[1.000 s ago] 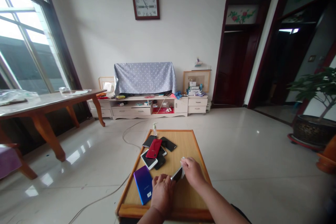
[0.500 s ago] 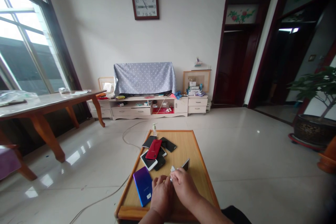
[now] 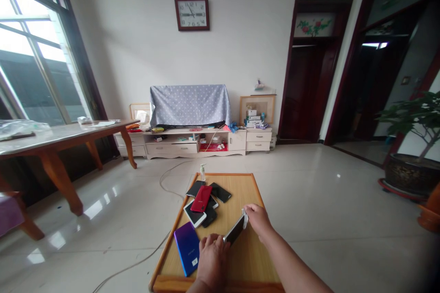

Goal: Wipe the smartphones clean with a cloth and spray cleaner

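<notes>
My left hand (image 3: 212, 254) grips the near end of a silver-edged smartphone (image 3: 235, 230), which is tilted on its long side above the wooden table (image 3: 245, 190). At the phone's far end, my right hand (image 3: 258, 219) pinches a white tissue (image 3: 245, 219) against the edge. Beside my left hand lies a blue-purple phone (image 3: 186, 248), back side up. Farther off is a loose pile: a red phone (image 3: 201, 198) rests on top of a white phone (image 3: 194, 214) and several dark ones (image 3: 222, 192).
A clear pump bottle (image 3: 202, 173) stands at the table's far edge. A cable (image 3: 144, 256) runs over the floor on the left. A larger table (image 3: 65, 135) is at the left, a low cabinet (image 3: 172, 147) by the wall, a potted plant (image 3: 410, 174) at right.
My right hand has moved away from my left, along the phone to its far end, with the tissue. More of the phone now shows between the hands. The view has tilted slightly up.
</notes>
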A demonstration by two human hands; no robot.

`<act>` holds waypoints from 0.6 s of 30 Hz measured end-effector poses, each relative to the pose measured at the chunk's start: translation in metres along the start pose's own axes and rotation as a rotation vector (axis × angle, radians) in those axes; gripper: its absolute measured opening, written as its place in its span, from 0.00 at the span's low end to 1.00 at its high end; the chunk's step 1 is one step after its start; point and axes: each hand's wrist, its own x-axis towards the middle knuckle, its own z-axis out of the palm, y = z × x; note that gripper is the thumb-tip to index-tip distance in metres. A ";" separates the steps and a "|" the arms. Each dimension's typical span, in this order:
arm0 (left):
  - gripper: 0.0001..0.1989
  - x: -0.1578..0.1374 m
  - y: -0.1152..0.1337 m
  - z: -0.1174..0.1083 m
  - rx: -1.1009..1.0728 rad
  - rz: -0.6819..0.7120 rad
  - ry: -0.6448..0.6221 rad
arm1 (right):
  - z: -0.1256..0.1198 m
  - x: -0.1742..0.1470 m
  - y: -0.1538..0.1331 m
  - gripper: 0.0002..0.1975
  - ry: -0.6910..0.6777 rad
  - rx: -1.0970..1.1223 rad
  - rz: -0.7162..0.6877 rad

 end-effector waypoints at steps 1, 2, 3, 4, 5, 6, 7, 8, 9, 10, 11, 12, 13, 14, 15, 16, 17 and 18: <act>0.12 0.000 -0.001 0.000 -0.002 0.001 0.001 | 0.001 -0.001 0.003 0.20 -0.013 0.049 0.031; 0.12 0.000 -0.002 0.000 -0.005 0.003 0.004 | 0.001 -0.002 0.005 0.21 -0.028 0.095 0.060; 0.12 -0.001 -0.003 0.001 -0.011 0.007 0.009 | 0.001 -0.003 0.008 0.22 -0.041 0.139 0.085; 0.12 -0.001 -0.004 0.001 -0.019 0.013 0.018 | 0.000 -0.004 0.010 0.23 -0.052 0.179 0.107; 0.11 -0.001 -0.005 0.001 -0.029 0.018 0.031 | -0.002 -0.005 0.012 0.23 -0.060 0.214 0.125; 0.11 -0.001 -0.005 0.001 -0.039 0.018 0.046 | -0.005 -0.006 0.014 0.24 -0.066 0.244 0.139; 0.11 0.000 -0.005 0.000 -0.051 0.014 0.058 | -0.008 -0.007 0.016 0.25 -0.069 0.268 0.152; 0.12 0.001 -0.004 -0.001 -0.067 0.009 0.067 | -0.011 -0.008 0.017 0.25 -0.071 0.287 0.162; 0.13 0.002 -0.003 -0.003 -0.089 0.002 0.072 | -0.015 -0.010 0.018 0.26 -0.071 0.301 0.169; 0.14 0.004 0.000 -0.005 -0.118 -0.007 0.074 | -0.018 -0.011 0.018 0.26 -0.067 0.311 0.172; 0.15 0.006 0.003 -0.007 -0.157 -0.019 0.074 | -0.022 -0.013 0.019 0.27 -0.060 0.319 0.171; 0.16 0.008 0.007 -0.008 -0.205 -0.035 0.074 | -0.025 -0.015 0.018 0.27 -0.052 0.326 0.166; 0.17 0.010 0.011 -0.009 -0.265 -0.059 0.074 | -0.028 -0.017 0.017 0.27 -0.044 0.330 0.160; 0.18 0.012 0.015 -0.010 -0.340 -0.089 0.074 | -0.030 -0.020 0.016 0.28 -0.039 0.334 0.156; 0.20 0.014 0.019 -0.010 -0.430 -0.121 0.075 | -0.033 -0.022 0.015 0.29 -0.039 0.335 0.154; 0.21 0.016 0.023 -0.010 -0.529 -0.153 0.075 | -0.035 -0.025 0.012 0.29 -0.041 0.336 0.156; 0.23 0.017 0.026 -0.010 -0.629 -0.178 0.074 | -0.037 -0.028 0.010 0.30 -0.044 0.336 0.156; 0.25 0.017 0.028 -0.009 -0.719 -0.193 0.066 | -0.039 -0.030 0.006 0.31 -0.047 0.336 0.152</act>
